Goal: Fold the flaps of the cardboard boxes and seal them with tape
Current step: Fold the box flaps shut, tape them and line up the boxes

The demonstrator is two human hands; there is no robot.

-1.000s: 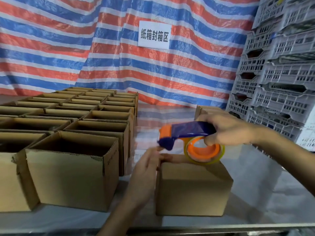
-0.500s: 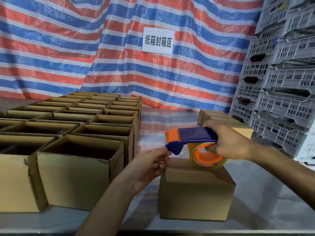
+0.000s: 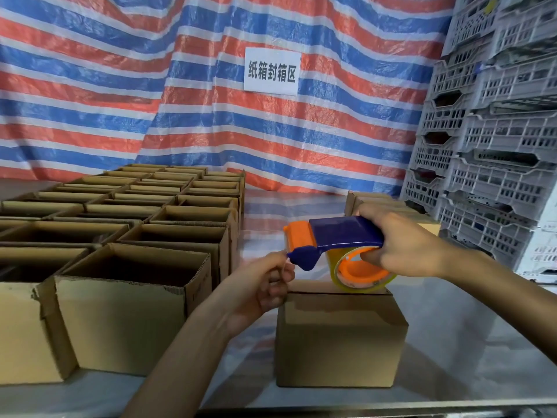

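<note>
The cardboard box [image 3: 340,339], near centre, is folded shut but not yet taped. The tape dispenser [image 3: 337,233] is gripped over its top by the right hand [image 3: 404,245]. The tape end [image 3: 285,262] seems pinched by the left hand [image 3: 259,292]. The open boxes [image 3: 126,297] at left are unfolded.

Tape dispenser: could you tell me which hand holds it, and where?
The right hand grips the tape dispenser at its rear, by the roll; the left hand seems to pinch its tape end.
</note>
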